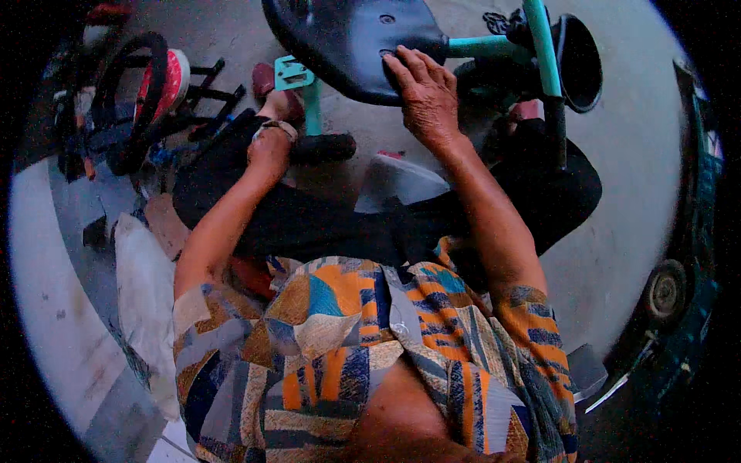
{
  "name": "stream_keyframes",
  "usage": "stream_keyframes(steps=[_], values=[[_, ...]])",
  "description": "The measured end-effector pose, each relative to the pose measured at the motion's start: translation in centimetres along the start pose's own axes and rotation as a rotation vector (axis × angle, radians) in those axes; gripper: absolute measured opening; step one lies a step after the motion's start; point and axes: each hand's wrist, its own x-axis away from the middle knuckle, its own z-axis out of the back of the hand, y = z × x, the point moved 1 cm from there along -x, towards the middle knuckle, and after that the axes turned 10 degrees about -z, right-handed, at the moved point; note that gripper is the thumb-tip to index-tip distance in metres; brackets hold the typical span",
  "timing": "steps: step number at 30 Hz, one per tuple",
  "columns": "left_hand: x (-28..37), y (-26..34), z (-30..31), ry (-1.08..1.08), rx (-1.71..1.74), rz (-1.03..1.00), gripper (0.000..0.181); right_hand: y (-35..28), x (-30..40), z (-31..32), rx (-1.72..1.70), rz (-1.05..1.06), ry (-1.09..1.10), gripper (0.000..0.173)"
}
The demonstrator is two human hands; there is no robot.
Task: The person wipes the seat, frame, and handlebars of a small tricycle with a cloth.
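Note:
A black moulded pad or seat (pixel 353 52) on a turquoise metal frame (pixel 480 46) is in front of me. My right hand (pixel 428 95) lies palm down on its near edge, fingers slightly spread beside a recessed bolt hole. My left hand (pixel 269 151) is curled above my bent leg, beside the black foam sleeve (pixel 330 148) of a turquoise post (pixel 312 107). A pale ring-shaped thing (pixel 283 126) shows at its far side; whether the fingers hold it or the sleeve is hidden. A turquoise bracket plate (pixel 293 72) tops that post.
A black cone-shaped part (pixel 580 63) stands beside an upright turquoise tube (pixel 543 46). To the left are a black ring (pixel 159 63), a red patterned round thing (pixel 165 84) and dark metal frames. A white sack (pixel 142 289) lies at my left. A dark wheeled object (pixel 666 289) stands right.

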Motion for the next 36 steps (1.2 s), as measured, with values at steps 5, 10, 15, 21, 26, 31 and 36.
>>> stream_keyframes(steps=[5, 10, 15, 21, 26, 31, 36], values=[[2.4, 6.9, 4.8, 0.168, 0.008, -0.52, 0.022, 1.2, 0.3, 0.2, -0.004, -0.035, 0.059, 0.061], [-1.5, 10.4, 0.6, 0.22, 0.506, -0.427, 0.04, 1.4, 0.2, 0.7, 0.014, -0.088, 0.073, 0.058], [-3.4, 14.8, 4.2, -0.129, 1.686, 0.083, 0.036, 0.0, 4.3, 4.3, -0.321, -0.184, -0.076, 0.059], [0.9, 17.7, 13.0, -0.387, 2.098, -0.21, 0.034, 0.2, 6.5, 7.8, -0.771, -0.322, -0.2, 0.059], [2.7, 14.2, 17.3, -0.076, 1.579, -0.309, 0.029, 0.5, 5.1, 19.3, -0.953, -0.203, 0.154, 0.048], [2.2, 12.3, 17.9, 0.331, 1.69, -0.197, 0.028, 7.3, -0.5, 26.3, -0.879, -0.108, 0.656, 0.034], [0.4, 12.7, 19.5, 0.415, 1.537, -0.17, 0.036, 19.2, -5.3, 20.9, -0.606, -0.265, 0.372, 0.036]])
